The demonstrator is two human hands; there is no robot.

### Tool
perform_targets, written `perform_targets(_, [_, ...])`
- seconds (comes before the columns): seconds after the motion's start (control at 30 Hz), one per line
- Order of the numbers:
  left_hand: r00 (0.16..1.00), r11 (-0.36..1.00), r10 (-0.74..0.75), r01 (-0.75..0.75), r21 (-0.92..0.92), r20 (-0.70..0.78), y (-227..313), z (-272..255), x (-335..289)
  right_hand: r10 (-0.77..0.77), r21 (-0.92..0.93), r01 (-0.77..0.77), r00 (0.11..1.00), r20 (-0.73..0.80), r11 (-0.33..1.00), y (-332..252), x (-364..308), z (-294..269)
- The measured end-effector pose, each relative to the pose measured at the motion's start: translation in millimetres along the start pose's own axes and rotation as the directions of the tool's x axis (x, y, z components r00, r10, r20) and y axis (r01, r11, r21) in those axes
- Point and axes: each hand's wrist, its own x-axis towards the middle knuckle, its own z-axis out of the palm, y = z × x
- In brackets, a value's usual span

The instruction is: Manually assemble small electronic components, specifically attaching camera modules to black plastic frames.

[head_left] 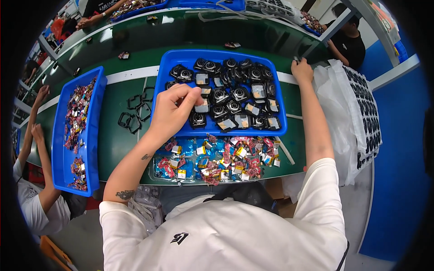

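Observation:
My left hand [177, 107] is closed, fingers curled, over the left part of a blue tray [159, 74]. Whatever its fingers may hold is hidden. In that tray lie many black watch housings [220, 95], some showing round backs, others pale square faces. To the right, beyond the tray's corner, my right hand [302, 72] is closed at the edge of the dark green conveyor belt [266, 52]. A small dark thing shows at its fingertips, too small to name. Nearer me, a clear plastic tray [156, 174] bears small circuit boards with batteries [230, 158].
Black square frames [135, 110] lie left of the blue tray. A longer blue bin [100, 117] holds more circuit boards. Stacked white trays [361, 108] of black parts stand at right. Co-workers' hands [40, 97] show at left; another person [350, 43] sits far right.

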Motion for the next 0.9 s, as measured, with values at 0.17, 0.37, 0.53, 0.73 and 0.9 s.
perform_targets(0.17, [0.841,0.877,0.436,-0.477,0.059,0.319,16.6,-7.5,-0.2,-0.367,0.436,0.347,0.929,-0.042,0.830,-39.3,-67.8,-67.5])
perform_targets(0.37, [0.821,0.912,0.294,-0.394,0.113,0.490,12.1,-4.9,-7.3,-0.698,0.856,0.345,0.715,0.025,0.384,-83.7,-210.8,-134.2])
perform_targets(0.53, [0.914,0.993,0.116,-0.093,-0.078,0.388,22.3,-3.8,-10.3,-0.746,0.889,0.362,0.665,-0.035,0.281,-92.2,-250.0,-137.9])
perform_targets(0.73, [0.950,0.960,0.166,-0.095,-0.261,0.265,23.0,13.7,-17.7,-0.699,0.947,0.224,0.715,0.000,0.229,-87.3,-262.9,-125.4])
perform_targets(0.9, [0.893,0.944,0.329,-0.310,-0.112,0.306,23.7,12.4,-14.6,-0.699,0.927,0.315,0.710,-0.089,0.202,-86.7,-263.7,-123.1])
